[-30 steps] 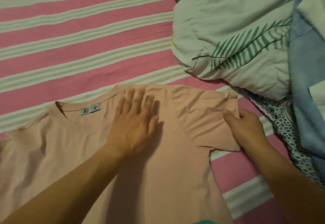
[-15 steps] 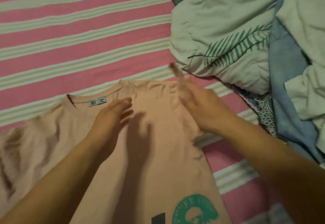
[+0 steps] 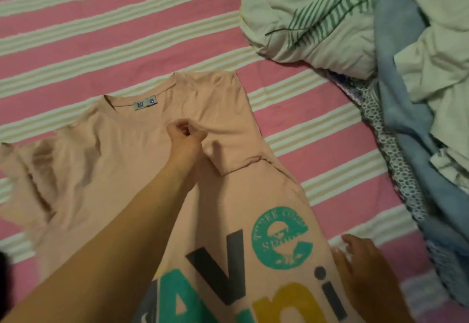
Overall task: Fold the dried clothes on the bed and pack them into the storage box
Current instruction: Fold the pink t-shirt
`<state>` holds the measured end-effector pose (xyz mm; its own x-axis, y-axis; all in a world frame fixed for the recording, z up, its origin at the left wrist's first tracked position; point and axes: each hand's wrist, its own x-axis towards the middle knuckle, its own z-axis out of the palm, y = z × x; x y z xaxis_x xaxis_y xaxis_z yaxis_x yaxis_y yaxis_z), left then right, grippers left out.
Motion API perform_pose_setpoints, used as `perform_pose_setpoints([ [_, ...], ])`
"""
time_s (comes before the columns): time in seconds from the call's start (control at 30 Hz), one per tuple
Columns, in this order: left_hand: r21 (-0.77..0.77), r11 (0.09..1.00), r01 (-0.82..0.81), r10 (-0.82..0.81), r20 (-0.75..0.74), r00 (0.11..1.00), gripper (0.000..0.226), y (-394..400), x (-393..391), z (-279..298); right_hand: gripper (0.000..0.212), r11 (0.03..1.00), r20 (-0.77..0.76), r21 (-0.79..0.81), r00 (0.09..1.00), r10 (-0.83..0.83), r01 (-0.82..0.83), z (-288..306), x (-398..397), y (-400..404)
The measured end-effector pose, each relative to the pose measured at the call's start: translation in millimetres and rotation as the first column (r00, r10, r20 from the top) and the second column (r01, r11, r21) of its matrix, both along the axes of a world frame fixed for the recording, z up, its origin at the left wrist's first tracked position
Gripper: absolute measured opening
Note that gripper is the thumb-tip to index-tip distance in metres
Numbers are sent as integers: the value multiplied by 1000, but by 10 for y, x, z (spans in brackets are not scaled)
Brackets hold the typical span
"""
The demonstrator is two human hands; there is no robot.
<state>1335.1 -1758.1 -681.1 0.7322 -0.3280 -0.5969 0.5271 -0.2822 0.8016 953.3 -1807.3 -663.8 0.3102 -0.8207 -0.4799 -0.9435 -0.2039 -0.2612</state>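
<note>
A peach T-shirt (image 3: pixel 121 160) lies face up on the bed (image 3: pixel 101 30), collar toward the far side, its grey label (image 3: pixel 145 103) showing inside the neck; the right sleeve (image 3: pixel 228 129) is folded in over the chest, where a second ago it lay spread out to the side under the right hand; the left sleeve (image 3: pixel 22 170) is spread out and rumpled. The left hand (image 3: pixel 186 136) has gone from lying flat and open on the chest to a clenched grip, fingers curled and pinching a ridge of cloth at the inner edge of the folded sleeve. The right hand (image 3: pixel 360 269) has left the sleeve and dropped to the near right, by the shirt's side edge next to the green round print (image 3: pixel 281 239); its fingers are spread and fairly straight, tips touching the edge, released and holding nothing. More of the shirt's front shows than half a second ago: large letters (image 3: pixel 220 272) in grey, green and yellow across the lower part. A heap of unfolded clothes (image 3: pixel 317 18) sits at the far right of the bed, a white piece with a green leaf print on top, blue cloth (image 3: pixel 396 109) and a dotted fabric beside it, well apart from the shirt.
</note>
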Motion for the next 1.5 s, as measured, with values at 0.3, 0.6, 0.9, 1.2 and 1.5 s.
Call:
perform_pose_setpoints([
  [0.3,23,979,201,-202,34,979,17,71,-135,75,16,980,-30,177,996,-87,91,120,-455,424],
  [0.6,245,874,419,-485,390,783,29,30,123,166,23,980,111,175,987,-115,95,345,-573,656],
  [0.9,105,964,246,-267,335,904,75,871,658,1118,26,866,257,-12,835,486,-500,1052,-276,1670],
  [1.2,245,919,310,-364,224,904,80,1887,971,335,21,804,218,38,791,572,-593,58,148,2637],
  [1.5,85,978,190,-206,262,943,96,2012,845,778,17,763,215,-4,744,632,-647,376,174,2758],
])
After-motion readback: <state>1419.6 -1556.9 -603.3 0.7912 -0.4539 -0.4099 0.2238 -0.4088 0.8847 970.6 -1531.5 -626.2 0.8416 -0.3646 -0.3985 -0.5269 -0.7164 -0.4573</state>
